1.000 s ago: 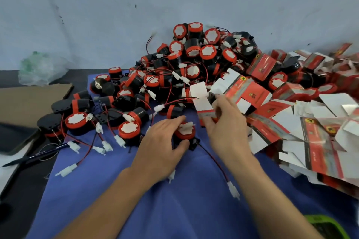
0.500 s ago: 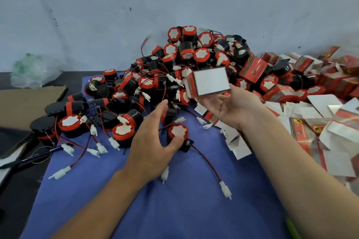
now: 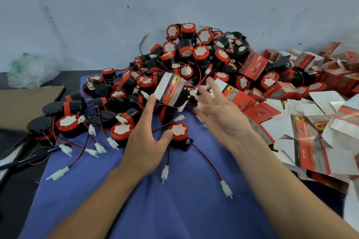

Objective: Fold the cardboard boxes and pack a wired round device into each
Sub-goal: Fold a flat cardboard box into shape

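A folded red-and-white cardboard box (image 3: 171,91) hangs tilted between my hands, above the blue cloth. My left hand (image 3: 147,141) lies palm down with its fingers spread; its index fingertip touches the box's lower left corner and its thumb rests against a round red-and-black wired device (image 3: 177,132) on the cloth. To the right of the box, my right hand (image 3: 221,116) is blurred, palm up with fingers spread, and grips nothing. The device's red wire runs to a white connector (image 3: 226,188).
A big heap of round wired devices (image 3: 194,54) rises against the wall behind my hands. Flat and folded boxes (image 3: 303,134) cover the right side. The blue cloth (image 3: 174,209) lies under my arms. Brown cardboard (image 3: 25,103) and a pen (image 3: 29,161) lie at left.
My right hand lifted the box from the pile, folded it up, and has now let go with fingers spread. The box has tipped leftward toward my left index finger. My left hand stayed by the device.
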The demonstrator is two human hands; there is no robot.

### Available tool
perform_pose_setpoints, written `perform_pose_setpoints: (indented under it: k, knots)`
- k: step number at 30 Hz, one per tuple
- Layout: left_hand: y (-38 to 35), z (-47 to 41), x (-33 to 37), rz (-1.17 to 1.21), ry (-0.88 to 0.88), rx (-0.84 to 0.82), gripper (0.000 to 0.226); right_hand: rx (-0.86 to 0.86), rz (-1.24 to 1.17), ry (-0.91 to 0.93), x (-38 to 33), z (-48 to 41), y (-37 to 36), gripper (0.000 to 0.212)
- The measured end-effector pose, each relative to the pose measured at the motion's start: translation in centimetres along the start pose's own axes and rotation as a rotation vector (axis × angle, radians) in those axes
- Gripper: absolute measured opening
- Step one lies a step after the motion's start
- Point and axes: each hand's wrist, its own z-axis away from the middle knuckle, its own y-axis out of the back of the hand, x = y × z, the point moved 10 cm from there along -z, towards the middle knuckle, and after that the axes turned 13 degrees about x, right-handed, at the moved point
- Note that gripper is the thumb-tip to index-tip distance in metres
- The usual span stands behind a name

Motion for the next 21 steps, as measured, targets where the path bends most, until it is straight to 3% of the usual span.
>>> perform_pose_setpoints:
  k: [2,4,5,6,8,9,11,14,17,19,21]
  knots:
    - [-0.9,0.4,0.2,-0.049,-0.055,-0.098,0.085,0.211,0.286,0.276,-3.3,0.5,1.8,0.094]
    - [-2.0,1.0,0.2,-0.105,-0.071,-0.188,0.077,0.369,1.066,0.607,-6.5,2.5,2.4,0.082]
    - [-2.4,1.2,0.1,-0.131,-0.066,-0.222,0.074,0.413,1.522,0.631,-6.2,2.7,3.1,0.081]
    - [-2.7,1.2,0.0,-0.154,-0.063,-0.243,0.071,0.415,1.862,0.531,-5.3,2.8,4.3,0.087]
    - [-2.7,0.9,0.0,-0.176,-0.073,-0.237,0.065,0.331,2.148,0.231,-3.1,3.7,6.2,0.091]
    - [-2.4,0.8,0.1,-0.174,-0.080,-0.212,0.063,0.256,2.177,0.165,-2.1,4.3,6.3,0.080]
    - [-1.6,0.5,0.7,-0.151,-0.100,-0.137,0.060,0.184,2.123,0.234,-1.9,5.0,5.3,0.058]
    - [-0.1,0.7,2.5,-0.115,-0.199,0.003,0.045,0.257,2.009,0.406,-4.2,6.3,4.0,0.064]
    - [1.2,0.9,4.7,-0.029,-0.252,0.073,0.034,0.443,1.573,0.921,-8.2,10.6,0.7,0.077]
    - [0.9,0.4,4.9,0.183,-0.046,0.010,0.034,0.424,1.233,1.167,-7.9,14.1,-1.5,0.064]
    - [-1.0,0.7,4.3,0.517,0.270,-0.099,0.039,0.250,1.050,1.149,-5.0,15.0,-3.2,0.063]
